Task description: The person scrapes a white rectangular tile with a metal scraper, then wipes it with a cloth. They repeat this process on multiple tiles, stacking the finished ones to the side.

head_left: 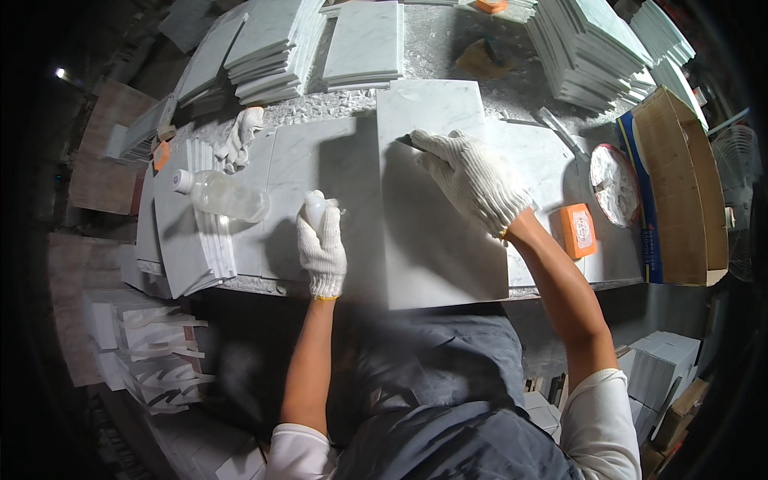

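Note:
A long white marble tile [432,240] with faint grey veins lies in front of me, on top of other flat tiles. My right hand [472,178], in a white knitted glove, rests over its upper part and pinches a small dark, thin piece [409,142] whose kind I cannot make out. To the left of the tile is my left hand [322,250], also gloved, with its fingers closed round a small whitish, translucent rounded object [315,210]. A clear plastic bottle [228,196] with a pale cap lies on its side farther left.
Stacked tiles [276,48] stand along the back left, with another stack [580,56] at the back right. An orange block [578,230], a round dish of white paste [614,186] and a cardboard box [680,188] sit on the right. A crumpled glove [240,138] lies behind the bottle.

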A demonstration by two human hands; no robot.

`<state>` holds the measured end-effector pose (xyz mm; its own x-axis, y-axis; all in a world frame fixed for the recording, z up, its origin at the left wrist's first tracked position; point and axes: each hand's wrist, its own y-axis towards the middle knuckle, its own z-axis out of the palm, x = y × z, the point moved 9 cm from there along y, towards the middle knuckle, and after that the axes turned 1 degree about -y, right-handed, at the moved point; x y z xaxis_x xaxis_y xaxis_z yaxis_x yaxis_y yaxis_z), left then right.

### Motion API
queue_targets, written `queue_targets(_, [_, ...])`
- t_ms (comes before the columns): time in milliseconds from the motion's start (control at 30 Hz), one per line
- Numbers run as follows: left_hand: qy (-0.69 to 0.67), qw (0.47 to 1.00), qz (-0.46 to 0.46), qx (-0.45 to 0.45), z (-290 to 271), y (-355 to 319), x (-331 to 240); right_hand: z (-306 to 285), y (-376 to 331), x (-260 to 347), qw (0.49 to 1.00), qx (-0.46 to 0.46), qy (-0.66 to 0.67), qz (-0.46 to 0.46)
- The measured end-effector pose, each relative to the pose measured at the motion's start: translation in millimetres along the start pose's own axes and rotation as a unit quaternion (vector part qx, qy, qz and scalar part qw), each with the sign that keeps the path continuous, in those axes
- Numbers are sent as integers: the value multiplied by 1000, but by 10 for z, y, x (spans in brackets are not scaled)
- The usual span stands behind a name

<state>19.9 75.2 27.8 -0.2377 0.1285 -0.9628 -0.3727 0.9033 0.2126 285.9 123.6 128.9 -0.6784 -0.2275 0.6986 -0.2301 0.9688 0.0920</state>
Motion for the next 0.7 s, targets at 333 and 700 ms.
queue_targets(333, [-8,1000,-18,-19,-32,-7,67,-91,-400,191,994,-43,-84,-54])
queue_targets(700, [150,981,91,88,134,200,-395,-5,-932,322,995,-84,-33,-37])
